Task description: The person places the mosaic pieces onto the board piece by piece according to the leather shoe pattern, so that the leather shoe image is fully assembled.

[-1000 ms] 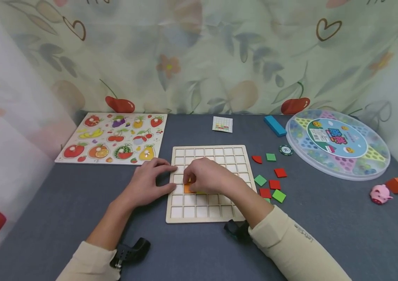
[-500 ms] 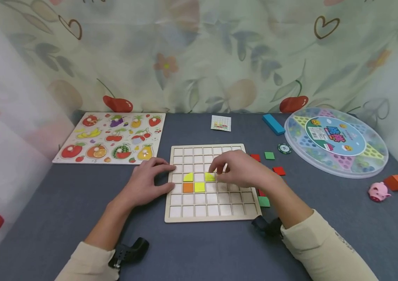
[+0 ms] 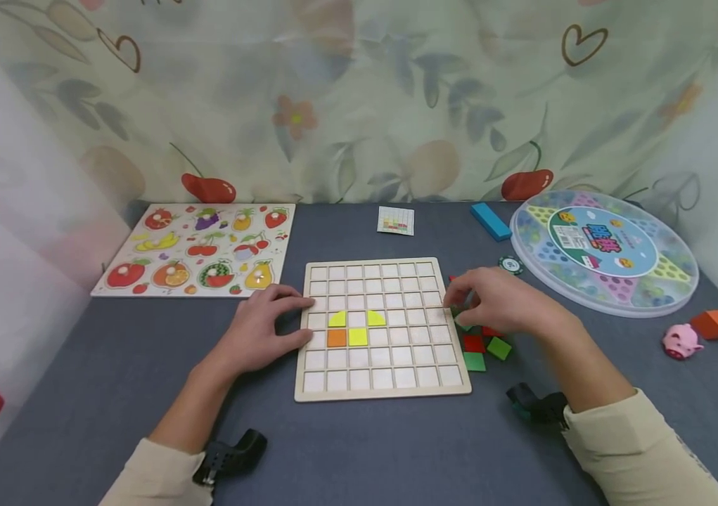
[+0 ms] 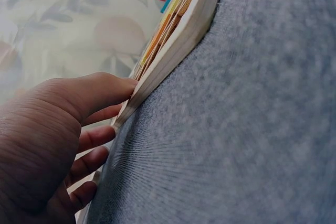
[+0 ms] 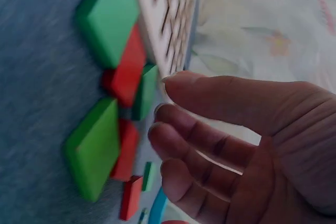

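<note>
Looking at a wooden grid board (image 3: 404,357) lying flat mid-table, carrying an orange square (image 3: 336,338) and a yellow square (image 3: 358,337) side by side, plus two yellow curved pieces (image 3: 337,319) one row farther. All sitting in cells, so presumably kept from sliding by the raised lines. Touched along the left edge by the left hand (image 3: 266,327), with thumb and index finger spread wide and not wrapped round anything, likely just to steady things. Over to the right, seeing the right hand (image 3: 501,299) hovering with fingers loosely bent, moderate gap to the thumb, nothing visible in between. Reaching in from the near right, over red tiles (image 3: 475,343) and green tiles (image 3: 500,348), probably piled beside the board for easy grabbing. Can't tell about any contact there. Farther out, spotting a small printed card (image 3: 395,221) past the far edge, maybe left there for glancing at.
</note>
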`<state>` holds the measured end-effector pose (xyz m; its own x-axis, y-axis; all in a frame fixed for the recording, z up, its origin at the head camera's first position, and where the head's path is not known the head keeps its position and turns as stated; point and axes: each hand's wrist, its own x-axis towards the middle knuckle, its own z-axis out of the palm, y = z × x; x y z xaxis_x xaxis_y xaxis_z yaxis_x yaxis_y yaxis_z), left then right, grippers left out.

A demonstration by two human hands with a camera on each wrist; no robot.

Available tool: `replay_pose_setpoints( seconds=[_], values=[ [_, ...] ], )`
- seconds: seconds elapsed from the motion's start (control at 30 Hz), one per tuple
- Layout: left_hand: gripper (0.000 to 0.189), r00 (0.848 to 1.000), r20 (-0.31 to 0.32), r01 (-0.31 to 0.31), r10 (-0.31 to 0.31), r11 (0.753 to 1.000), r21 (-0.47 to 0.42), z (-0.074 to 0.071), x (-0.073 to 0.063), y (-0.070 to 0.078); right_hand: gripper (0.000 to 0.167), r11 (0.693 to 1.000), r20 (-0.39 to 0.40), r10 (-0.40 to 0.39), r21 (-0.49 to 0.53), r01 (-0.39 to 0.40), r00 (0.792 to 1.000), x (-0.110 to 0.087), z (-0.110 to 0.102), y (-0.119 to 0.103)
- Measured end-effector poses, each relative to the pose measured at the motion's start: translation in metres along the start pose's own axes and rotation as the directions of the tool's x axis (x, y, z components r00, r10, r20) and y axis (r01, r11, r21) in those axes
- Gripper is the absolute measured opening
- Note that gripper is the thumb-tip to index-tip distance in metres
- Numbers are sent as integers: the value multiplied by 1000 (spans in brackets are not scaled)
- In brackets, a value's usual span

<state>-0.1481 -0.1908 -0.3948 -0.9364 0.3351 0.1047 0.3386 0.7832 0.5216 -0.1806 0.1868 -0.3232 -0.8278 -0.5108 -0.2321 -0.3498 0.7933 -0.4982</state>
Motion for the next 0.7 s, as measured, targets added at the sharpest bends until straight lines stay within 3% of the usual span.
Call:
replay_pose_setpoints(
  seconds=[0.2,0.37,0.7],
  values=[
    [51,1000,-1,1,-1,1000,-2,0,-1,-1,22,996,42,53,-75,-49,998,2,2,14],
    [51,1000,-2,-1,1,1000,-8,-1,-1,0,14,995,39,61,-81,-58,997,4,3,18],
    [51,1000,-3,-1,1,1000,-6,0,-1,0,13,1000,-132,-10,24,14,991,2,-4,7]
  ],
)
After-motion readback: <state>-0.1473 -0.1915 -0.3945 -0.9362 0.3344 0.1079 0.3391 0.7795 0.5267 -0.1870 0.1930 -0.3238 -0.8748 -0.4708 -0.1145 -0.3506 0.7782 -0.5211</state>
